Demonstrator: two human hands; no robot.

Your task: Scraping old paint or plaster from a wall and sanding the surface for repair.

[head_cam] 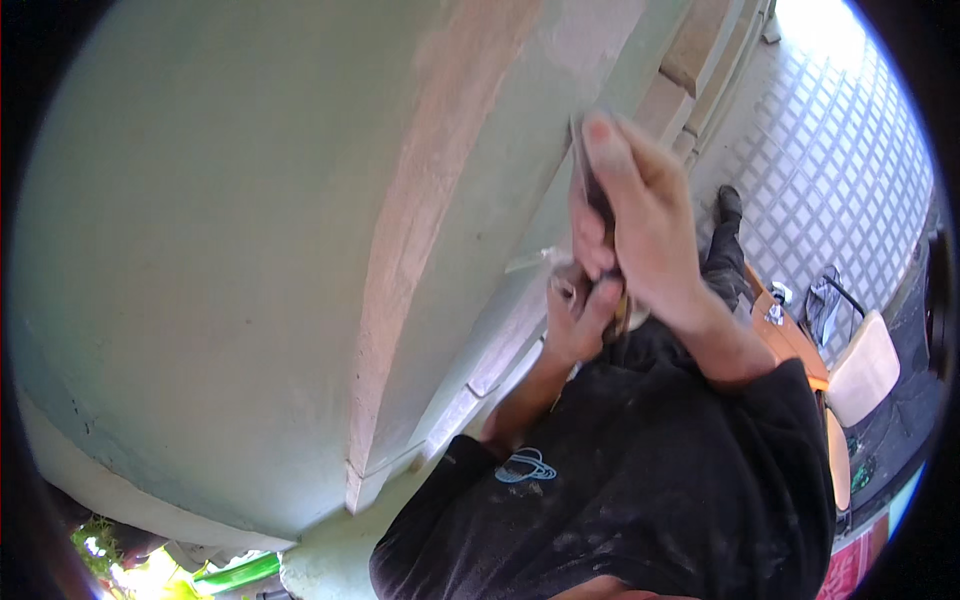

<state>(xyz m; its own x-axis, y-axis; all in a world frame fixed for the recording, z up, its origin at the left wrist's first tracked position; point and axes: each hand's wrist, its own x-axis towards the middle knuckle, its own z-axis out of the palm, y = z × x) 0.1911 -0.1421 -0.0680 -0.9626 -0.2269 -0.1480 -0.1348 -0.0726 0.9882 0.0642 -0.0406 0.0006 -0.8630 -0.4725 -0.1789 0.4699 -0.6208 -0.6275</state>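
A thin, dark flat tool (592, 184), perhaps a putty knife or trowel, stands out between the thumb and fingers of my right hand (649, 217), close to the painted wall. Just below, my left hand (577, 319) is closed around the lower part, where a yellowish-brown piece like a handle (622, 313) shows by the thumb. Blur and overlapping fingers hide the exact shape of the tool. Beside both hands runs the pale green wall (247, 247), with a long pinkish plaster band (405, 240) along it.
Stone-like ledges (694, 52) line the wall at the upper right. Beyond my leg (724, 262) lies a patterned tile floor (832, 165). An orange-brown wooden table (795, 334) with small items and a cream chair (865, 367) stand at the right, near a cloth or bag (823, 307).
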